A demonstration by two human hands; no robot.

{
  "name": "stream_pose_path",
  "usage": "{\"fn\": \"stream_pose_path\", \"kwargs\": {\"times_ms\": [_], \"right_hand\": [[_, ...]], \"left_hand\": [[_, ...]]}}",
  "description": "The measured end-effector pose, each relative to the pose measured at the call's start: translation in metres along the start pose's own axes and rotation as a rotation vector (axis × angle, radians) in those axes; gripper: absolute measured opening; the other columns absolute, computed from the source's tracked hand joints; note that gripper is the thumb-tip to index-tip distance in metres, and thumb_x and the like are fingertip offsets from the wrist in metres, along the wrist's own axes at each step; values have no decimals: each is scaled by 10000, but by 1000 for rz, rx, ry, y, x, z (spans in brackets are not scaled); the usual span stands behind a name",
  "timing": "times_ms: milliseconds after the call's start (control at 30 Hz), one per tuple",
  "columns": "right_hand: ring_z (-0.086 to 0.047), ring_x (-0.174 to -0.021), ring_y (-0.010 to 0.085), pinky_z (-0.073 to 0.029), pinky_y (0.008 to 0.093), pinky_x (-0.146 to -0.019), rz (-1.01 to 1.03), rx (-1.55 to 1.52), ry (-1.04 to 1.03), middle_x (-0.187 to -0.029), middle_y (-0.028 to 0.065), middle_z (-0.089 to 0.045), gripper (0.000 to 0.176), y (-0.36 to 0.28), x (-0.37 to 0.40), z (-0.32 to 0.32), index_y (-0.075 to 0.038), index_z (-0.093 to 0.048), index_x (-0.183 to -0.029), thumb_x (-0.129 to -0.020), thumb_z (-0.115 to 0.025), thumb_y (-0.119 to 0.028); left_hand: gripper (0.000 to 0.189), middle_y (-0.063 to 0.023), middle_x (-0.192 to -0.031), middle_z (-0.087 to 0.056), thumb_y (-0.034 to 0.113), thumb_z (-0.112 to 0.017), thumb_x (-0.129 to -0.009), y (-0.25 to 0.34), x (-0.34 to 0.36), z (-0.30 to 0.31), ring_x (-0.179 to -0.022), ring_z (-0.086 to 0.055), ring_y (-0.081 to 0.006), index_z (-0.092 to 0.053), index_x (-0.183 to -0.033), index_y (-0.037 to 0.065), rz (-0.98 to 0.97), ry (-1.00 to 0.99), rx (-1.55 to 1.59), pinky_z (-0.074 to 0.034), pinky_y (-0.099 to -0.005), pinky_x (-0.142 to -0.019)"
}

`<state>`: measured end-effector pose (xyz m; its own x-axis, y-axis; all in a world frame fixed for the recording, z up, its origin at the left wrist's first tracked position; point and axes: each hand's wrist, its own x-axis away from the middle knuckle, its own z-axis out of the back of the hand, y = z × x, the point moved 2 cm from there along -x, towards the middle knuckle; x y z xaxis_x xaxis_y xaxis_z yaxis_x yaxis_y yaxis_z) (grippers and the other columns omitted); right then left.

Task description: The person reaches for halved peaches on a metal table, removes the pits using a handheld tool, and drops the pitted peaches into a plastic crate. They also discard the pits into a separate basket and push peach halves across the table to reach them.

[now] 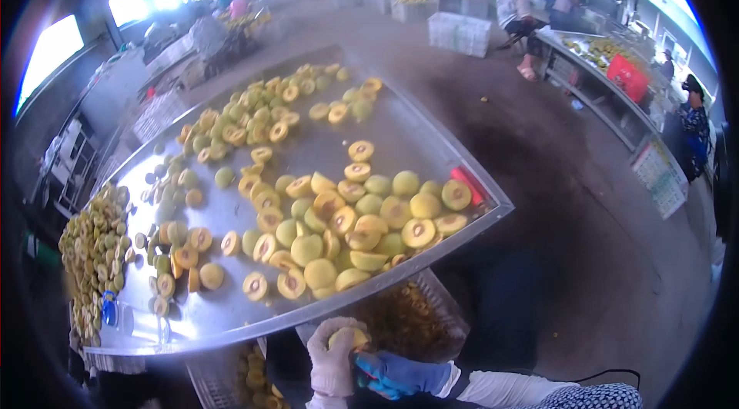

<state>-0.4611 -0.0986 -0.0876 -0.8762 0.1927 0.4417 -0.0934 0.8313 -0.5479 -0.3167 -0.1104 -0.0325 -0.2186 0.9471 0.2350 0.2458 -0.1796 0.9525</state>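
My left hand (331, 359), in a pale knitted glove, is closed around a yellow-green fruit piece (345, 337) just below the table's near edge. Right beside it, my right hand (385, 376), in a blue and teal glove, has its fingers curled near the fruit; what they hold is hidden. Above both hands, halved fruits (368, 223) with brown centres lie heaped on the metal table (416, 124). Under the hands stands a crate (450, 301) with small brown pieces in it.
A red object (466, 185) lies at the table's right corner. A blue-capped bottle (110, 309) is at the left. Another crate (208, 382) of fruit sits below. Farther off are a white crate (459, 33), a seated person (514, 9) and another table (593, 82).
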Motion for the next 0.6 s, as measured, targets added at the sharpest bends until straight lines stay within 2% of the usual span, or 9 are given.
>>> {"fn": "stream_pose_path", "kwargs": {"times_ms": [133, 200, 267, 333, 400, 500, 533, 567, 600], "right_hand": [[-467, -534, 106, -385, 248, -482, 154, -110, 42, -718, -3, -529, 392, -13, 24, -39, -141, -588, -1021, -1079, -451, -503], [-437, -432, 95, -360, 235, -409, 268, -196, 73, -613, -28, -517, 421, -18, 32, -50, -126, -601, -902, -1066, -503, -502], [-443, -441, 93, -365, 234, -416, 304, -190, 108, -619, -29, -521, 414, -14, 32, -44, -127, -604, -905, -1067, -506, -495], [-455, -458, 89, -374, 233, -430, 304, -170, 113, -632, -30, -530, 399, -1, 21, -38, -128, -610, -913, -1068, -512, -482], [-467, -475, 86, -384, 231, -444, 272, -145, 104, -644, -32, -538, 384, 10, 13, -33, -129, -616, -920, -1070, -519, -468], [-481, -500, 82, -389, 240, -464, 276, -169, 77, -661, -31, -547, 374, -9, 29, -42, -134, -627, -919, -1073, -521, -458], [-490, -517, 81, -390, 250, -477, 266, -216, 42, -671, -30, -552, 371, -7, 35, -51, -139, -635, -914, -1075, -521, -454], [-491, -628, 98, -398, 243, -540, 20, -734, -492, -818, -9, -545, 405, 49, -13, -4, -182, -603, -1146, -1086, -405, -530], [-473, -574, 99, -380, 233, -507, 93, -542, -35, -771, -39, -536, 426, 18, 12, -29, -186, -628, -1102, -1072, -423, -557]], "left_hand": [[186, -154, -972, -725, 46, -572, -888, 26, 1, 2, -826, -699, -210, -685, -1005, -43, 170, -250, -28, -587, -318, -761], [232, -162, -952, -724, 128, -574, -896, 27, 11, -9, -817, -701, -220, -696, -978, -51, 136, -233, -62, -579, -319, -744], [356, -154, -979, -736, 313, -646, -973, 16, 16, -11, -768, -687, -184, -670, -1110, -15, -133, -66, -50, -557, -293, -705], [332, -138, -953, -726, 287, -645, -970, 25, 20, -14, -776, -684, -186, -674, -1071, -27, -125, -87, -26, -556, -294, -710], [303, -121, -896, -715, 254, -664, -947, 29, 19, -10, -733, -678, -181, -677, -1046, -31, 50, -227, 15, -552, -291, -679], [321, -149, -901, -716, 257, -608, -918, 13, -19, 1, -775, -689, -209, -698, -974, -45, -1, -528, 17, -563, -313, -708], [338, -163, -903, -716, 258, -580, -903, 2, -11, 13, -796, -694, -223, -709, -938, -52, -7, -638, 21, -569, -325, -722], [384, -162, -873, -708, 310, -581, -897, 13, 0, 6, -783, -688, -220, -715, -915, -50, -60, -522, -24, -564, -326, -715], [431, -161, -843, -700, 361, -581, -891, 26, 9, -12, -770, -682, -217, -721, -891, -47, -95, -388, -77, -559, -327, -709]]}}
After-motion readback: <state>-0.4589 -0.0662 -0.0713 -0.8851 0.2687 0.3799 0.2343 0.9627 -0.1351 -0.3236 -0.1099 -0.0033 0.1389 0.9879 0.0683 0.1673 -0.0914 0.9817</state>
